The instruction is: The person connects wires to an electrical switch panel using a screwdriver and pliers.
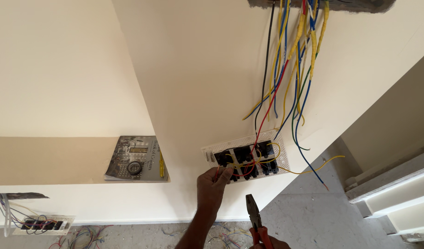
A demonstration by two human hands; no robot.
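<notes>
Two bare forearms without sleeves, left grip (pixel 213 183) ringless, right grip (pixel 269 243) barely in view.

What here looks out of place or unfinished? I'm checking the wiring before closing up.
The white switch plate hangs off the wall by its wires, held by the left hand; loose ends dangle. The right hand holds pliers.

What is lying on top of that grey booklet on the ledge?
On the booklet sits a dark roll of tape, and a yellow-handled tool lies along its right edge. What the booklet covers on the ledge cannot be seen.
</notes>
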